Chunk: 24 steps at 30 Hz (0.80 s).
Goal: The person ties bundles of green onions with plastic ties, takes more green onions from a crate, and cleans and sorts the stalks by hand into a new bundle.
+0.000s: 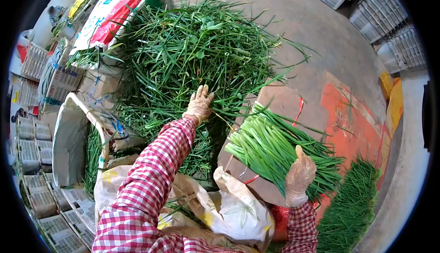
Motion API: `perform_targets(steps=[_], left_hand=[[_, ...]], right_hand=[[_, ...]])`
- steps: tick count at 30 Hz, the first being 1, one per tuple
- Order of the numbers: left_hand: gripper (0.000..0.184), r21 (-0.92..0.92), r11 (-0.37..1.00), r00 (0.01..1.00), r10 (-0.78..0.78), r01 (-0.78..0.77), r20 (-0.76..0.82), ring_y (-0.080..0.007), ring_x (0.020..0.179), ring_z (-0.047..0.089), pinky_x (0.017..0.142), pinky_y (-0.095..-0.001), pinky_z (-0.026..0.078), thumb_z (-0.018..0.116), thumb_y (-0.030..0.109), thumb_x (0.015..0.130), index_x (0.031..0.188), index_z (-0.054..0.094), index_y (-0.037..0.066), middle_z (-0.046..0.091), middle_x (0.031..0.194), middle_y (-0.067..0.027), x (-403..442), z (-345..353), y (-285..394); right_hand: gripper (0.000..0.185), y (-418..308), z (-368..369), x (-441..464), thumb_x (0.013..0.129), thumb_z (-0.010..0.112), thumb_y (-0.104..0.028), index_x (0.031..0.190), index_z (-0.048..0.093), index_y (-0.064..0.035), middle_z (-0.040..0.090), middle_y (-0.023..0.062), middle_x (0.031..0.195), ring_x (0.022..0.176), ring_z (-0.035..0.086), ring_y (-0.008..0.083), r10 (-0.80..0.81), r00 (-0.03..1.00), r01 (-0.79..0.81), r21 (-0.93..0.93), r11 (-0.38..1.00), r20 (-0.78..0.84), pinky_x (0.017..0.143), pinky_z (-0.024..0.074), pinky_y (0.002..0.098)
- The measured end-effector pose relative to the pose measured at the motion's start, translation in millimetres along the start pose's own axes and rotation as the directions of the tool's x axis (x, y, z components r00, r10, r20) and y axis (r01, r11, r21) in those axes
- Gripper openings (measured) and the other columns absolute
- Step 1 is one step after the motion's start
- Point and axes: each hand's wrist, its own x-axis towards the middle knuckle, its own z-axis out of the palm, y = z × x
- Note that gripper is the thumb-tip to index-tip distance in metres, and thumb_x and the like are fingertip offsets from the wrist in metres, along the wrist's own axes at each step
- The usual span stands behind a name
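Left hand (199,104) splays at one green heap (197,47) — right hand (300,174) curls over one bundle (263,138), grip unclear.

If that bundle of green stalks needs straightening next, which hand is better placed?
Probably the right hand: it is right by the leafy part of the bundle, while the left hand is at the loose pile.

Red-white checked sleeves (151,166), green stalks (270,145), brown cardboard (276,93)
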Motion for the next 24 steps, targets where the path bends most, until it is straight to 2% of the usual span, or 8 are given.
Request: perform_targets(steps=[3, 6, 7, 10, 12, 15, 22, 24], left_hand=[[0.030, 0.110, 0.994, 0.988, -0.003, -0.014, 0.152, -0.0254, 0.142, 0.006, 0.110, -0.0567, 0.009, 0.065, 0.030, 0.079, 0.109, 0.064, 0.028, 0.015, 0.153, -0.0048, 16, 13, -8], [0.022, -0.467, 0.884, 1.000, -0.016, 0.007, -0.016, -0.0241, 0.138, 0.022, 0.109, -0.0548, 0.014, 0.068, 0.032, 0.081, 0.100, 0.069, 0.022, 0.050, 0.134, -0.0057, 1, -56, -17], [0.019, -0.909, 0.417, 0.997, 0.079, -0.019, 0.015, -0.0245, 0.123, 0.046, 0.103, -0.0426, 0.034, 0.066, 0.023, 0.084, 0.098, 0.068, 0.009, 0.063, 0.114, -0.0062, 3, -74, -34], [0.024, -0.993, 0.032, 0.979, 0.165, 0.116, 0.120, -0.0212, 0.080, 0.066, 0.077, -0.0326, 0.054, 0.065, 0.016, 0.085, 0.097, 0.064, -0.004, 0.068, 0.094, -0.0134, -16, -144, -61], [0.027, -0.987, -0.089, 0.932, 0.350, 0.132, 0.093, -0.0244, 0.078, 0.067, 0.074, -0.0333, 0.055, 0.066, 0.017, 0.084, 0.096, 0.063, -0.007, 0.068, 0.090, -0.0173, -36, -177, -70], [0.030, -0.994, 0.027, 0.881, 0.461, 0.104, 0.104, -0.0259, 0.073, 0.068, 0.068, -0.0326, 0.056, 0.066, 0.019, 0.081, 0.095, 0.065, -0.008, 0.067, 0.084, -0.0191, -73, -210, -64], [0.024, -0.978, 0.206, 0.781, 0.604, 0.041, 0.160, -0.0179, 0.069, 0.067, 0.069, -0.0269, 0.053, 0.065, 0.018, 0.085, 0.093, 0.066, -0.005, 0.069, 0.083, -0.0137, -152, -253, 1], [0.026, -0.940, 0.338, 0.742, 0.641, -0.043, 0.196, -0.0138, 0.070, 0.066, 0.066, -0.0230, 0.051, 0.062, 0.022, 0.088, 0.096, 0.067, -0.001, 0.069, 0.082, -0.0110, -172, -272, 18]], right_hand=[[0.032, -4, -3, 2, 0.093, 0.040, -0.015, 0.119, 0.051, 0.0005, 0.061, 0.0139, 0.101, 0.089, 0.057, 0.0297, -0.048, 0.997, 0.044, -0.070, 0.997, -0.059, 0.079, 0.0448, 0.0421], [0.032, -4, -13, 12, 0.093, 0.041, -0.015, 0.118, 0.053, 0.0021, 0.062, 0.0160, 0.097, 0.088, 0.058, 0.0308, 0.054, 0.995, -0.057, 0.036, 0.998, 0.084, 0.079, 0.0454, 0.0416], [0.031, -1, -11, 13, 0.092, 0.043, -0.014, 0.115, 0.056, 0.0017, 0.063, 0.0170, 0.096, 0.087, 0.058, 0.0313, 0.051, 0.998, -0.052, 0.043, 0.998, 0.035, 0.077, 0.0456, 0.0411], [0.025, -11, -26, 36, 0.093, 0.041, -0.008, 0.109, 0.057, 0.0018, 0.063, 0.0159, 0.106, 0.089, 0.058, 0.0311, 0.122, 0.988, -0.145, 0.318, 0.937, 0.090, 0.080, 0.0452, 0.0393], [0.025, -2, -31, 41, 0.090, 0.046, -0.005, 0.111, 0.057, 0.0005, 0.063, 0.0155, 0.107, 0.092, 0.058, 0.0310, 0.093, 0.986, -0.122, 0.231, 0.965, 0.136, 0.081, 0.0453, 0.0380], [0.045, -11, -60, 61, 0.082, 0.059, -0.013, 0.126, 0.051, -0.0071, 0.058, 0.0108, 0.113, 0.104, 0.054, 0.0259, -0.065, 0.984, 0.072, -0.038, 0.997, 0.166, 0.091, 0.0399, 0.0403], [0.105, -152, -168, 160, 0.050, 0.083, -0.040, 0.140, 0.033, -0.0197, 0.038, 0.0004, 0.138, 0.129, 0.028, 0.0232, -0.473, 0.871, 0.480, -0.025, 0.877, 0.133, 0.106, 0.0185, 0.0545], [0.081, -163, -144, 169, 0.064, 0.076, -0.029, 0.135, 0.041, -0.0178, 0.050, 0.0094, 0.127, 0.118, 0.046, 0.0279, -0.606, 0.789, 0.606, 0.037, 0.795, 0.102, 0.102, 0.0301, 0.0484]])
